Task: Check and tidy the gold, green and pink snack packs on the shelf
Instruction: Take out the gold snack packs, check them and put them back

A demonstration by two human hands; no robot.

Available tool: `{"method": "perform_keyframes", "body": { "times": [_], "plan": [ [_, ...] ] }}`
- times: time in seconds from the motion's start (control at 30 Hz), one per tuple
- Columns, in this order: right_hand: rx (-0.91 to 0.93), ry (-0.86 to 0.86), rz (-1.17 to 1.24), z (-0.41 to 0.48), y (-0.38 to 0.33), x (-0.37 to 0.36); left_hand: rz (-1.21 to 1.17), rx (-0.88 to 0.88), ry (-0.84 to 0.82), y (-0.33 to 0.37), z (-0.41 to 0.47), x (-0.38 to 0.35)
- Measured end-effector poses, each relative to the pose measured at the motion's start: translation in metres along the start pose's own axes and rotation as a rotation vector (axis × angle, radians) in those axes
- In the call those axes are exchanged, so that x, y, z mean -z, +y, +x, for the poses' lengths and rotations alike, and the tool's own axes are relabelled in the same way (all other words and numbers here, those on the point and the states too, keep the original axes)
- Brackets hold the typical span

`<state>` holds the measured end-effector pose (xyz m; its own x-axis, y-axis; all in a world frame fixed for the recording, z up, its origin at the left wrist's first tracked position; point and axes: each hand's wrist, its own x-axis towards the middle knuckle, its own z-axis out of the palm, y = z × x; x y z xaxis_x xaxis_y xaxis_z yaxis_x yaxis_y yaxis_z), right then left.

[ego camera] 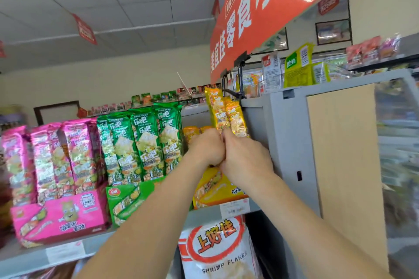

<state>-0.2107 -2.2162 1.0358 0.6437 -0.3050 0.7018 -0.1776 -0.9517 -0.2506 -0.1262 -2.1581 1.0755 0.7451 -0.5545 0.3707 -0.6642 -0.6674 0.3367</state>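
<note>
My left hand (207,147) and right hand (246,158) meet knuckle to knuckle at the right end of the shelf (34,258). Both have fingers curled tight round the lower halves of the gold packs (226,115), whose tops lean leftward above my fists. The packs stand over a yellow carton (217,188), its glossy front just above a white price label (234,207) on the shelf lip. Just to the left, green packs (145,142) stand upright in a tight row in a green carton (127,199). Beyond them, pink packs (52,161) fill a pink carton (61,215). All are tall, narrow sleeves of crinkled, shiny foil. Hard on my right, a grey upright (283,142) hems in the gold packs; whether it touches them I cannot tell. A black clamp (238,88) sits at its top, under a red banner (260,13). Below the shelf shows a white shrimp flakes bag (217,249). Open room lies above the packs and toward me.
</note>
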Motion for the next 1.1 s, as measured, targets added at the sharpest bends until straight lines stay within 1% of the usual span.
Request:
{"method": "perform_keyframes", "body": {
  "times": [0.07, 0.17, 0.23, 0.3, 0.37, 0.47, 0.57, 0.63, 0.73, 0.83, 0.87, 0.93, 1.0, 1.03, 1.07, 1.1],
  "plan": [
    [-0.009, -0.026, -0.015, 0.0, 0.0, 0.0, 0.088, 0.018, -0.029, 0.001, 0.006, 0.0],
    [-0.03, -0.048, -0.045, -0.004, 0.0, 0.0, 0.125, 0.07, -0.038, -0.001, 0.012, -0.002],
    [-0.003, -0.025, -0.058, -0.006, 0.002, 0.0, 0.14, 0.101, -0.02, -0.003, 0.012, -0.003],
    [0.03, -0.007, -0.023, -0.01, 0.005, -0.001, 0.146, 0.116, -0.006, -0.005, 0.01, -0.006],
    [0.056, -0.03, -0.003, -0.013, 0.007, -0.002, 0.17, 0.133, 0.009, -0.008, 0.006, -0.008],
    [0.093, -0.084, -0.06, -0.018, 0.01, -0.005, 0.226, 0.138, 0.006, -0.011, 0.007, -0.011],
    [0.117, -0.074, -0.071, -0.02, 0.011, -0.008, 0.25, 0.158, -0.017, -0.011, 0.011, -0.01],
    [0.122, -0.071, -0.056, -0.021, 0.011, -0.008, 0.251, 0.148, 0.014, -0.01, 0.009, -0.009],
    [0.138, -0.069, -0.065, -0.024, 0.012, -0.011, 0.211, 0.071, 0.205, -0.005, -0.001, -0.007],
    [0.143, -0.059, -0.085, -0.027, 0.014, -0.015, 0.057, 0.01, 0.483, 0.008, -0.015, -0.002],
    [0.141, -0.055, -0.081, -0.027, 0.014, -0.015, 0.007, -0.052, 0.583, 0.014, -0.02, 0.001],
    [0.15, -0.024, -0.052, -0.028, 0.016, -0.014, -0.112, -0.235, 0.765, 0.022, -0.035, 0.009],
    [0.181, 0.066, 0.072, -0.031, 0.017, -0.013, -0.255, -0.424, 0.893, 0.023, -0.054, 0.017],
    [0.186, 0.12, 0.175, -0.034, 0.018, -0.011, -0.344, -0.48, 0.928, 0.021, -0.063, 0.02],
    [0.18, 0.16, 0.314, -0.038, 0.019, -0.009, -0.465, -0.499, 0.932, 0.019, -0.073, 0.024],
    [0.162, 0.163, 0.491, -0.043, 0.019, -0.005, -0.614, -0.495, 0.906, 0.017, -0.083, 0.026]
  ]
}}
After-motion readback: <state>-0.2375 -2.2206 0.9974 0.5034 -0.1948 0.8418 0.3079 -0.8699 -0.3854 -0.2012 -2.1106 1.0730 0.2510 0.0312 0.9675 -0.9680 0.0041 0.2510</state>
